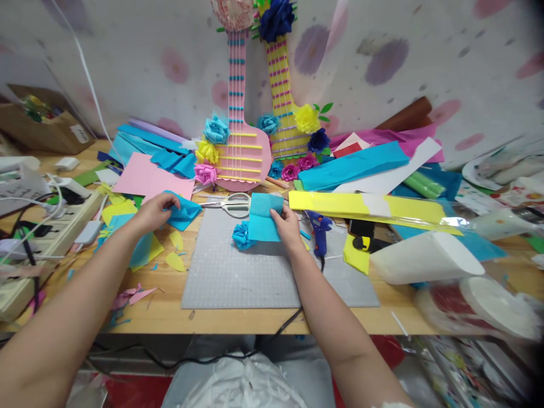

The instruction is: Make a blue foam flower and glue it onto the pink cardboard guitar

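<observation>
My right hand [287, 225] pinches a flat blue crepe paper piece [260, 220] by its right side, over the grey cutting mat [242, 277]. A gathered blue paper flower [242, 236] lies just below and left of that piece. Farther left, my left hand [156, 212] has its fingers closed on the edge of a folded blue crepe paper [187, 213]. Between the hands rest open-handled scissors [236, 205], blades pointing left. To the right of my right hand lies a blue glue gun [319, 231].
Two paper guitars, one pink [250, 150] and one yellow [280, 90], lean on the wall. Power strips [51, 243] line the left side. A yellow paper strip [331, 203] and a white paper roll [425, 258] lie on the right. Pink paper [148, 175] and scraps lie left.
</observation>
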